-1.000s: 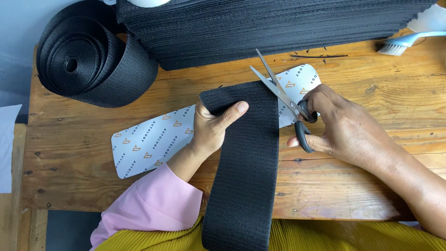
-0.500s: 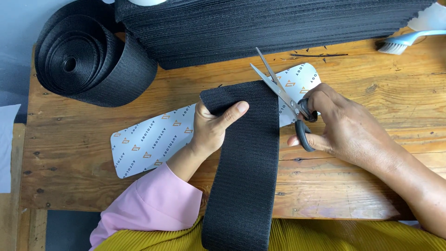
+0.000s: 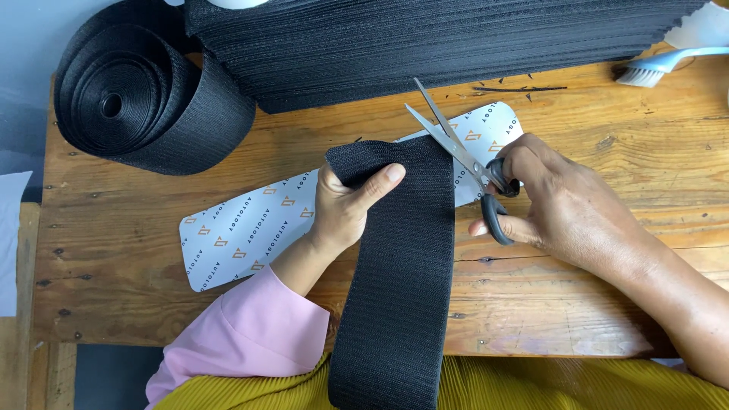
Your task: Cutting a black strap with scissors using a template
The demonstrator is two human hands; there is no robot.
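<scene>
Left hand (image 3: 345, 209) pinched black webbing strip (image 3: 395, 266) flat; right hand (image 3: 562, 205) gripped scissors (image 3: 456, 148), blades spread at 1 o'clock; risk: strip slipping, crooked cut.

Viewpoint: head-worn, single view.
Direction: steeply downward onto wooden surface (image 3: 592, 114).
Distance: close, about arm's reach.
Framing: both forearms entering from bottom edge.

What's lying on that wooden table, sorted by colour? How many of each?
Black: 3 – webbing roll, stacked pile, strip held down by the left hand
White: 1 – printed card
Blue: 1 – brush
Silver blades with black handles: 1 – scissors, open, in the right hand
Total: 6
</scene>
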